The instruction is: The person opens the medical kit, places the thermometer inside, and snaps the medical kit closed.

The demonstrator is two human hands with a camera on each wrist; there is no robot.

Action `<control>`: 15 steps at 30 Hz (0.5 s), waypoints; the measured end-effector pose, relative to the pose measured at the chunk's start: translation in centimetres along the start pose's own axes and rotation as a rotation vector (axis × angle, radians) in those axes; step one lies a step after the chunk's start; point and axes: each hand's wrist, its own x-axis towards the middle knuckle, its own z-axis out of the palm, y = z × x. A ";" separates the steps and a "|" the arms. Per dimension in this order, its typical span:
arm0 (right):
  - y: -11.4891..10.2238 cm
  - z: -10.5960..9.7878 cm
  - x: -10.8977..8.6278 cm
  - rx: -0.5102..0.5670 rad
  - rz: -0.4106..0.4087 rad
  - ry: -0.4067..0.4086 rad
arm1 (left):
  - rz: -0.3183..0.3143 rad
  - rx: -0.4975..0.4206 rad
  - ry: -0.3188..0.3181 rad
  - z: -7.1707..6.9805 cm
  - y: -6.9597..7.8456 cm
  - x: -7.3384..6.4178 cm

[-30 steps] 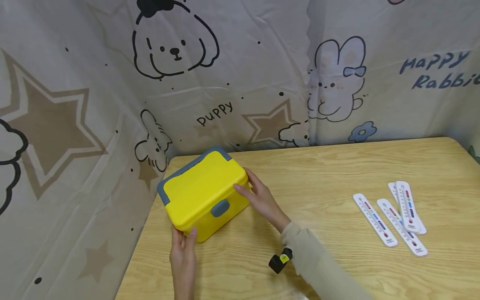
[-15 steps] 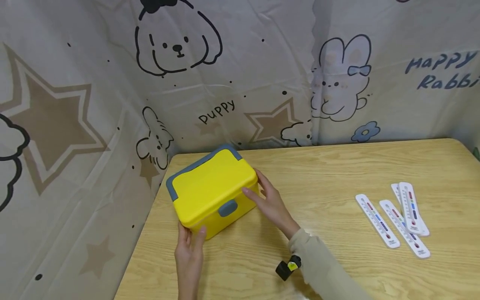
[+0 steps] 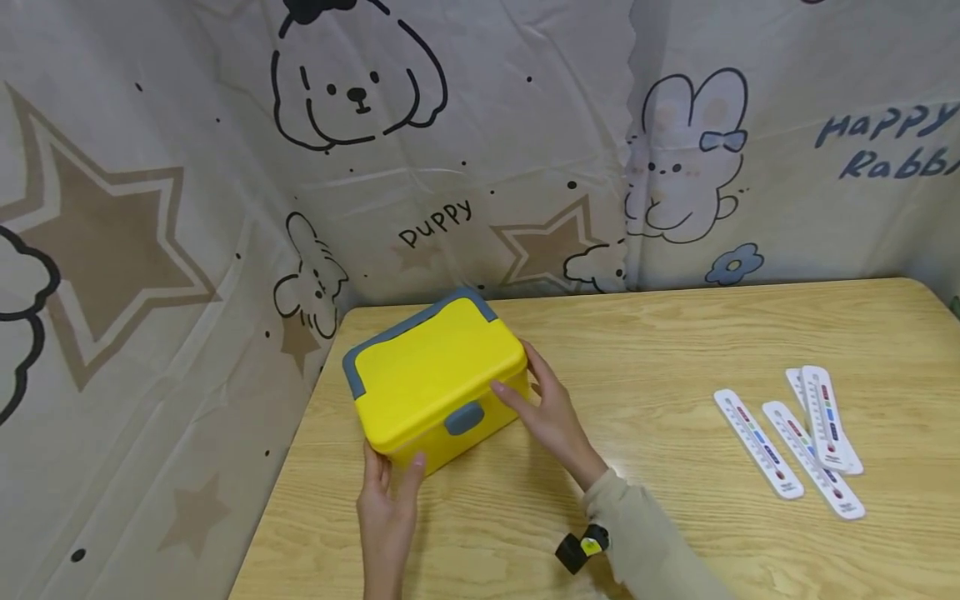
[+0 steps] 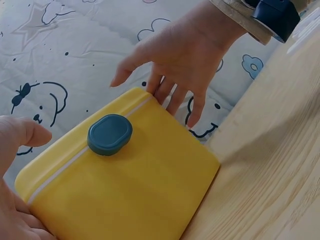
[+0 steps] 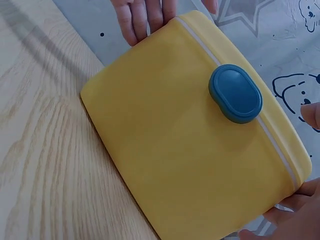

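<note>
Wooden table (image 3: 637,358); yellow box (image 3: 438,367) lies lengthwise between left fingers (image 3: 372,468) and right fingers (image 3: 542,367).

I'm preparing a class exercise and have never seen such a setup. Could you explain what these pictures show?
There's no machine here, just a person's bare left hand and right hand. The wide picture is taken from the head, looking forward and down; the other two are taken from the left and right wrists, close to the work. A yellow box with a blue latch sits on the table, and four white thermometers lie to its right, some overlapping. The hands touch opposite ends of the box; neither appears to be lifting it.
</note>
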 end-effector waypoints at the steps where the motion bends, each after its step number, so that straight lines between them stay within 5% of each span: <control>1: 0.1 -0.1 -0.1 -0.007 -0.014 0.006 | 0.003 0.001 -0.002 0.1 0.0 0.0; 15: -0.3 -2.1 -2.6 0.020 0.013 0.082 | 0.029 -0.027 -0.053 1.6 0.1 0.0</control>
